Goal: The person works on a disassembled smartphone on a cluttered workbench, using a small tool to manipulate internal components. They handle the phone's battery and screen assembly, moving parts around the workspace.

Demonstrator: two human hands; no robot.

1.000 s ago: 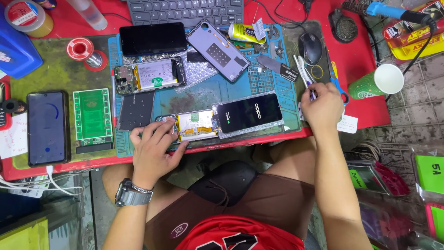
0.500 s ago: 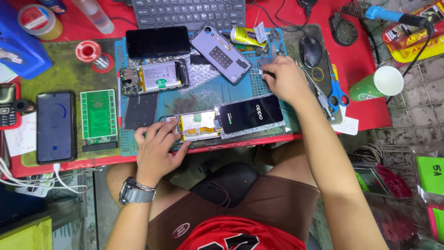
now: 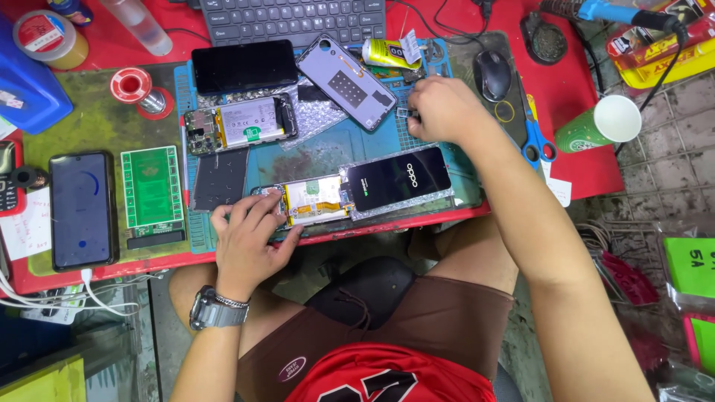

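Nearest the person, at the near edge of the blue work mat [image 3: 328,152], the left hand [image 3: 249,231] presses its fingers down on the left end of an opened phone [image 3: 313,201], pinning rather than gripping it. This phone lies with its long axis running left to right, its yellow-taped battery and boards exposed, and a black screen panel [image 3: 398,177] still joined at its right end, resting on silvery wrap. Farther off and to the right, the right hand [image 3: 447,108] is curled over something small on the mat just beside a lilac back cover [image 3: 346,80]; whether it holds anything I cannot tell. The left hand is plainly the nearer to the opened phone
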